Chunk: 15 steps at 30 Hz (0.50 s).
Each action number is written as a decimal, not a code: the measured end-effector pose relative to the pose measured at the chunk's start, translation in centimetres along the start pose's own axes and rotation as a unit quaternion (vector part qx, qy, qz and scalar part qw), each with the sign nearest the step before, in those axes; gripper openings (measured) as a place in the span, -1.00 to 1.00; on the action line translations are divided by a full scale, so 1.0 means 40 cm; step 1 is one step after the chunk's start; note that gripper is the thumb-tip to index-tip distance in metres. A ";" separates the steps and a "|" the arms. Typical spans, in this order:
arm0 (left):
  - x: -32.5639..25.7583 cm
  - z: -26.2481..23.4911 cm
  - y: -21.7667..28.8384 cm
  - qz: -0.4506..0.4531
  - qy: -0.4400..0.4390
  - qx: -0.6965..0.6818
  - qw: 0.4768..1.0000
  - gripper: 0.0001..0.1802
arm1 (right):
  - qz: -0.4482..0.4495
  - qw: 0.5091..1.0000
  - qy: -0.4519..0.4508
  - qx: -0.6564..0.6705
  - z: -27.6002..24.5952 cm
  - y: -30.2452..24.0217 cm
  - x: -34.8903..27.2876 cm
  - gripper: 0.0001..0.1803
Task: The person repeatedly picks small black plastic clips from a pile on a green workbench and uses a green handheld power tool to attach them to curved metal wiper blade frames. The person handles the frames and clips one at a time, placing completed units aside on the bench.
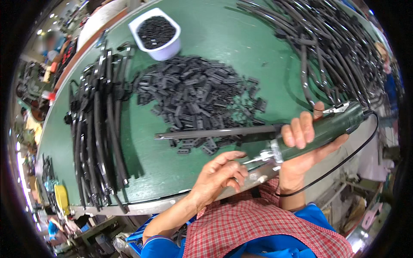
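Note:
My right hand is wrapped around a green electric screwdriver, which lies tilted with its metal bit pointing left. Close to the bit's tip, my left hand has its thumb and fingers drawn together in a pinch. Anything between those fingertips is too small to make out. A long dark tube stretches leftward from beside my right fingers, above the table's near edge. Whether those fingers also touch the tube, I cannot tell.
Black plastic pieces and small screws form a heap mid-table. Behind it stands a white bin of small dark parts. Black tubes are bundled at left and piled far right. A black power cord loops below the screwdriver.

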State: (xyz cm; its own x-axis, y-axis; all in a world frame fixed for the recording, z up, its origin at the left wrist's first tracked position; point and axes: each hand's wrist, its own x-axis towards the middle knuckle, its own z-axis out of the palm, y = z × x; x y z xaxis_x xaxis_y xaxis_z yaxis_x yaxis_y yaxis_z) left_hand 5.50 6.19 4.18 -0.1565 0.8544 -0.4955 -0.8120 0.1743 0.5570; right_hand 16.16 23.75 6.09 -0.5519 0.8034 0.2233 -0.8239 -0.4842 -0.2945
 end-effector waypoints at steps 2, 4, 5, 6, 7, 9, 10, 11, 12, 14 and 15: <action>-0.008 -0.045 0.043 0.055 0.069 0.178 0.980 -0.63 | 0.005 0.999 0.036 -0.021 -0.020 -0.025 0.007 -0.23; -0.010 -0.132 0.136 0.256 0.178 0.572 0.758 -0.68 | -0.006 0.995 0.084 -0.049 -0.046 -0.041 -0.001 -0.28; -0.002 -0.171 0.196 0.363 0.156 0.736 0.549 -0.64 | -0.014 0.993 0.107 -0.044 -0.052 -0.042 -0.008 -0.28; -0.007 -0.181 0.233 0.334 0.148 0.814 0.452 -0.60 | -0.005 0.991 0.126 -0.039 -0.048 -0.040 -0.016 -0.27; -0.011 -0.226 0.243 0.298 0.125 0.847 0.422 -0.60 | 0.007 0.989 0.141 -0.034 -0.038 -0.035 -0.022 -0.26; 0.001 -0.246 0.267 0.272 0.064 0.869 0.408 -0.64 | 0.018 0.986 0.161 -0.043 -0.036 -0.038 -0.036 -0.22; 0.003 -0.248 0.280 0.268 0.035 0.878 0.394 -0.65 | 0.017 0.985 0.166 -0.047 -0.033 -0.043 -0.044 -0.21; -0.003 -0.235 0.296 0.261 0.010 0.877 0.404 -0.65 | 0.015 0.986 0.160 -0.041 -0.036 -0.048 -0.053 -0.22; -0.005 -0.225 0.307 0.257 -0.017 0.873 0.415 -0.65 | 0.012 0.987 0.154 -0.040 -0.040 -0.057 -0.060 -0.22; -0.043 -0.209 0.304 0.192 -0.001 0.781 0.594 -0.68 | 0.015 0.987 0.153 -0.039 -0.050 -0.072 -0.076 -0.23; -0.066 -0.157 0.316 0.092 0.013 0.768 0.634 -0.69 | 0.009 0.987 0.156 -0.039 -0.052 -0.077 -0.082 -0.23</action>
State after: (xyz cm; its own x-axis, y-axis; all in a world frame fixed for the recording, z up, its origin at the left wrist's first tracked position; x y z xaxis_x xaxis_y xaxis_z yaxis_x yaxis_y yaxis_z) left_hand -7.89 3.07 8.36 -0.1941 0.9248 -0.3273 0.7236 0.3602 0.5887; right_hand 20.80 23.33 4.33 -0.4890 0.8689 -0.0763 -0.7957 -0.4802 -0.3692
